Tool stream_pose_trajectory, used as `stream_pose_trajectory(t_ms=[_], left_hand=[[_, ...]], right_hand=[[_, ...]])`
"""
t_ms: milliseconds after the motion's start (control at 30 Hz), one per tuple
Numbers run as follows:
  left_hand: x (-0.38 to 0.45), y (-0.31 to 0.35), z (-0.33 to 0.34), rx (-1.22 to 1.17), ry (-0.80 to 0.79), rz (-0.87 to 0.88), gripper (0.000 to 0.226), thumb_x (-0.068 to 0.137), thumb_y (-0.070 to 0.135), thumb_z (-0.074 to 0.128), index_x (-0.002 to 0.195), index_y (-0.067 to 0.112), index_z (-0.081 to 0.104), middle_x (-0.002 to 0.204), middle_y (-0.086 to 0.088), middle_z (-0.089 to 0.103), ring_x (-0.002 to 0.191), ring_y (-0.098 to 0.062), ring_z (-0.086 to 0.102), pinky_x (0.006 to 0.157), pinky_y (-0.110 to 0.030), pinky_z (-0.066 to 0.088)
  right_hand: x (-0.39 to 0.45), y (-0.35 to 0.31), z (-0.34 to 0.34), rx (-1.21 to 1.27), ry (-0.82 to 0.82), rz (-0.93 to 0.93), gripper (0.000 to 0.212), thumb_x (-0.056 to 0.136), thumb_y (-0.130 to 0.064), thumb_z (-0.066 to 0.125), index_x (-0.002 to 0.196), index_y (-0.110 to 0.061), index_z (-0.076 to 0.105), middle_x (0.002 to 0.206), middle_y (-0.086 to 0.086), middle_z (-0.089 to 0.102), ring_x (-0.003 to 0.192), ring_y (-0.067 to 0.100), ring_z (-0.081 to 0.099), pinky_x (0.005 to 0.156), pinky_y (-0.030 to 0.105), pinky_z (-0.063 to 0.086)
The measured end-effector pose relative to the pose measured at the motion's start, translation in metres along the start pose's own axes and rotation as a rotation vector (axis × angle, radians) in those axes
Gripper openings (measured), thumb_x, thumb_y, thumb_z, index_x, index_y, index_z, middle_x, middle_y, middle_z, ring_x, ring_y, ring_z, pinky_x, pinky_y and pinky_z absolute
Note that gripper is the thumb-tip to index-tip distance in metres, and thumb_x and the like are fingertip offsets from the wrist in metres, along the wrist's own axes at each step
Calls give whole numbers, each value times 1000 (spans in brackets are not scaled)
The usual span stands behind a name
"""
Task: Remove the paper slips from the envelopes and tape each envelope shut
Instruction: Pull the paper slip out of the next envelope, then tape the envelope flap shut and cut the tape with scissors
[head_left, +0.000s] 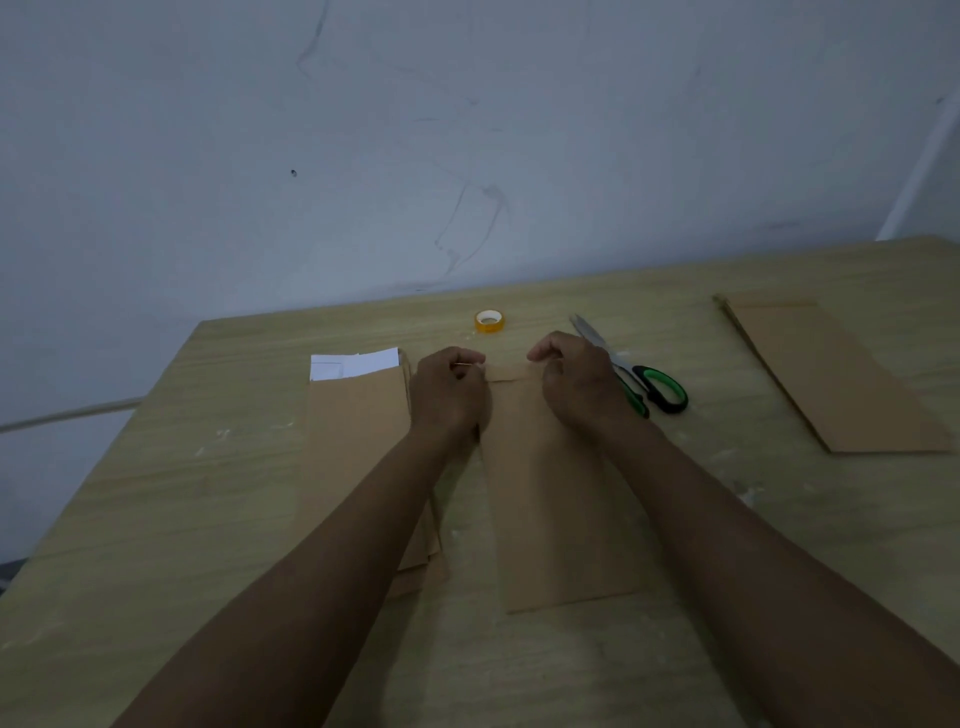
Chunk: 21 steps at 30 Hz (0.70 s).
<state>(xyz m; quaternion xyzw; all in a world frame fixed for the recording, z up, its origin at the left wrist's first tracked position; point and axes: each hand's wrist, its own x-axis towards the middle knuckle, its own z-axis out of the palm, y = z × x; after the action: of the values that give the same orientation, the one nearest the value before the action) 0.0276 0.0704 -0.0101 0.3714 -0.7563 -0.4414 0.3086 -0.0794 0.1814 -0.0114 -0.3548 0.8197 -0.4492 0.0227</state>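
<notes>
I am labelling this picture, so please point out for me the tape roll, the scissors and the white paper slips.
tape roll (489, 321): head view, on its yellow ring, far side of the table.
scissors (666, 393): head view, on the green and black handle.
white paper slips (363, 362): head view, on the part sticking out of the left envelopes.

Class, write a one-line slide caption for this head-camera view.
Both hands press the middle envelope's flap; tape roll and scissors wait behind.

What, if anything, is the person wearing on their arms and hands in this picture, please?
Nothing shows on them. Both forearms are bare along all of their visible length, with no sleeve in view. The left hand and the right hand are without gloves, and no watch, bracelet or ring can be made out, though the picture is dim.
</notes>
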Motion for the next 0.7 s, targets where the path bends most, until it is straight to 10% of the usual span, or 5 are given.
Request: stream_pose_trajectory(t_ms=[133, 700], left_hand=[[-5, -10, 0, 297, -62, 249, 19, 90, 10, 60, 100, 13, 76, 101, -3, 74, 96, -19, 65, 86, -32, 51], [32, -14, -15, 501, -74, 327, 33, 89, 35, 58, 113, 19, 73, 119, -5, 69, 113, -27, 58, 94, -39, 47]], right_hand=[[0, 7, 2, -127, -65, 47, 28, 90, -4, 45, 93, -21, 68, 104, 4, 69, 99, 22, 61, 87, 38, 52], [43, -19, 25, -183, 108, 163, 24, 89, -32, 51, 95, -21, 72, 104, 0, 71, 102, 26, 62, 88, 38, 52]])
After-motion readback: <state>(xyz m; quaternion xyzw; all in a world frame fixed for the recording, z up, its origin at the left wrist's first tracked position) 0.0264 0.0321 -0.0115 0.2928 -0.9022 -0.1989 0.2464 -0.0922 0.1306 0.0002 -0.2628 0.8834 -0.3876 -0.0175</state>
